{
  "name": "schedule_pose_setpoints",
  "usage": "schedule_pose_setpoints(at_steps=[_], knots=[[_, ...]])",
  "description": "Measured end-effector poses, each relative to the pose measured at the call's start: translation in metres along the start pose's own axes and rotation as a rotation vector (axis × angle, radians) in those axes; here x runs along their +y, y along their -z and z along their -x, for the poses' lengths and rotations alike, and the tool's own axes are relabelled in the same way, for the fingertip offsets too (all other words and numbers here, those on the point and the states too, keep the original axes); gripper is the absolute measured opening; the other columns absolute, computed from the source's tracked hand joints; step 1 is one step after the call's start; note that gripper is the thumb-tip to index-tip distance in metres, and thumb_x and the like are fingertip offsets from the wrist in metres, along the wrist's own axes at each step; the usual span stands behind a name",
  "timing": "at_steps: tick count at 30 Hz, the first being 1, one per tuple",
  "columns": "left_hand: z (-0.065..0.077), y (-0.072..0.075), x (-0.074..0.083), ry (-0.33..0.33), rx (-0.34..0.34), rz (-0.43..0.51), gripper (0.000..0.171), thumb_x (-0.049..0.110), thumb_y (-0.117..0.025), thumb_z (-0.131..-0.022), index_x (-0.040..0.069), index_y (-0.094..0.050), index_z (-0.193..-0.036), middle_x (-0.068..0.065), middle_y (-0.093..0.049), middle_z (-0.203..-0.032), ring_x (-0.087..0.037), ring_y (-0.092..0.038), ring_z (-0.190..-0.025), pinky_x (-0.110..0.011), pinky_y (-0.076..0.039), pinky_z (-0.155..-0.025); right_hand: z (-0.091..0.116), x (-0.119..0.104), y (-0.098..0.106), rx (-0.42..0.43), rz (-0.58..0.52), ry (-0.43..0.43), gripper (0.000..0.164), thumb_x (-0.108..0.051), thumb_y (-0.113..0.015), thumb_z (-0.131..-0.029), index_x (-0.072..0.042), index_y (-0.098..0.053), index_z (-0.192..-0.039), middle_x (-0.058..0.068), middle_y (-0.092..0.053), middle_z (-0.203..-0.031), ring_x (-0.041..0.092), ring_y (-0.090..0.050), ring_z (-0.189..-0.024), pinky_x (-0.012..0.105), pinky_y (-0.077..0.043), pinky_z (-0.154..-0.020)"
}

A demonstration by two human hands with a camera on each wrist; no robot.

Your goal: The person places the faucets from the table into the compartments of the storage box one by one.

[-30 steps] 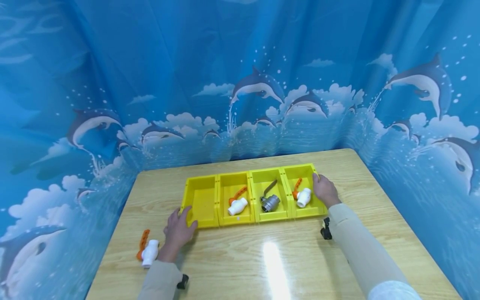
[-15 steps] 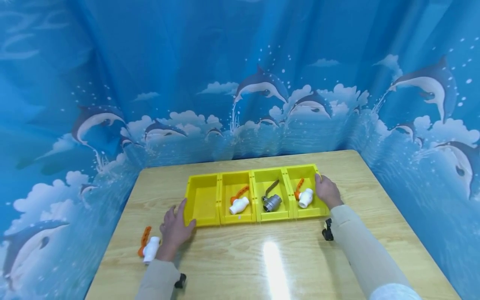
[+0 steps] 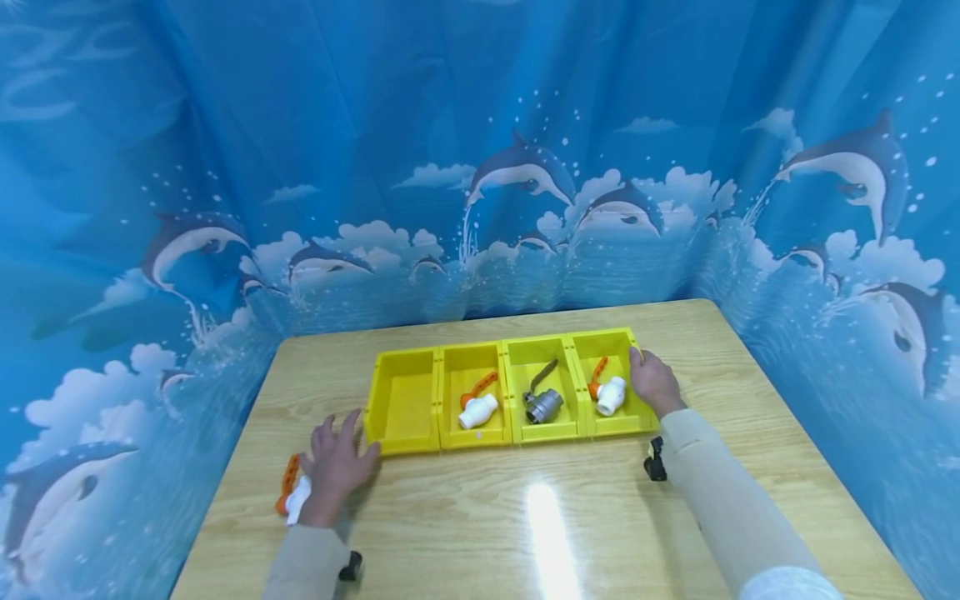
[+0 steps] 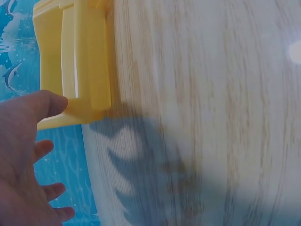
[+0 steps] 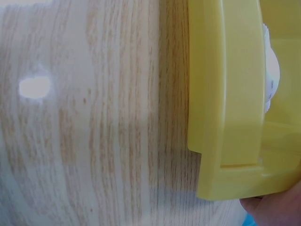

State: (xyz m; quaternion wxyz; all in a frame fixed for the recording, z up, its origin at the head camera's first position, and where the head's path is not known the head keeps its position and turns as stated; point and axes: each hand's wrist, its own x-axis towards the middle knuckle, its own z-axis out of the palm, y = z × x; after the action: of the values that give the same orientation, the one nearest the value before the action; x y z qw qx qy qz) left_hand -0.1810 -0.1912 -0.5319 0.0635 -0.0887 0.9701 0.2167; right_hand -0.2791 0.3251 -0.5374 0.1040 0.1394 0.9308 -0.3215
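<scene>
Lower left, the open left hand (image 3: 335, 465) hovers over a white plastic valve with an orange handle (image 3: 291, 494); the right hand (image 3: 652, 382) grips the yellow four-compartment plastic tray (image 3: 510, 434) at centre. Next seems to be closing the fingers squarely round the valve.

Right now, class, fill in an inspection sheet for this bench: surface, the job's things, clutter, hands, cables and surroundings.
Surface: wooden table, shiny, with a glare patch.
Job's things: yellow tray with four compartments; leftmost holds nothing, second holds a white valve with orange handle, third a metal valve, fourth another white valve.
Clutter: a loose white valve with orange handle on the table, beside the left wrist.
Hands: left hand open, fingers spread, just off the tray's left corner; right hand holds the tray's right end.
Cables: nothing seen.
Surroundings: blue dolphin curtain round the table.
</scene>
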Motion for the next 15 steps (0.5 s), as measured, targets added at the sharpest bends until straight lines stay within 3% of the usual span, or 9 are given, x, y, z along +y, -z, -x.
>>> schedule_pose_setpoints(at_steps=[5,15], knots=[[-0.001,-0.002,-0.007,-0.006,-0.001,-0.027,0.076,0.040,-0.063,-0.088,0.014,-0.029,-0.150,-0.029,-0.008,-0.154,-0.052,-0.004,-0.140,-0.081,-0.005,-0.097,-0.001,-0.001,0.000,-0.013,0.000,-0.013,0.080,-0.050,-0.001,-0.101,0.011,-0.021,-0.148,0.033,-0.026,-0.150,0.050,-0.026,-0.136,0.058,-0.023,-0.111],[0.003,-0.002,-0.010,0.067,-0.042,-0.041,0.080,0.045,-0.065,-0.085,0.012,-0.030,-0.149,-0.032,-0.007,-0.153,-0.056,-0.001,-0.138,-0.081,0.000,-0.097,0.001,-0.001,0.002,-0.008,-0.007,-0.008,0.079,-0.050,-0.003,-0.102,0.011,-0.023,-0.148,0.033,-0.028,-0.149,0.050,-0.028,-0.135,0.058,-0.024,-0.111]])
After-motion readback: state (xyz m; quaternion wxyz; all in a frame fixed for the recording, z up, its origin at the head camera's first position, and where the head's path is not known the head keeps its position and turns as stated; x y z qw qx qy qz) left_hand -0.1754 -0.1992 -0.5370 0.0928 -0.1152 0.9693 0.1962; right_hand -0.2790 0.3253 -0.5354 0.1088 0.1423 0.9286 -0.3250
